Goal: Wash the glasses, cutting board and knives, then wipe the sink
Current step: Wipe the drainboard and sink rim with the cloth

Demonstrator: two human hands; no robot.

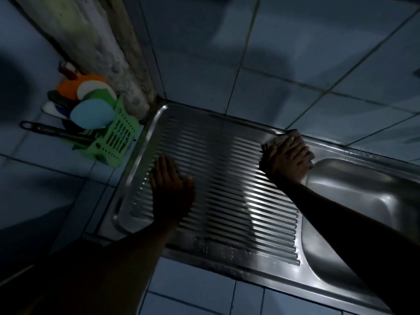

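A stainless steel sink unit fills the middle of the view, with a ribbed drainboard (222, 178) on the left and the basin (354, 201) on the right. My left hand (170, 189) lies flat on the drainboard's left side, fingers straight. At the far rim between drainboard and basin, my right hand (288, 159) presses a pale cloth (281, 138) onto the steel. Most of the cloth is hidden under the hand.
A green plastic rack (113, 142) stands on the tiled counter left of the sink, holding several coloured plates (92, 114) and a dark-handled utensil (52, 131). A rough wall column (109, 53) rises behind it. Blue tiled walls (295, 64) close off the back.
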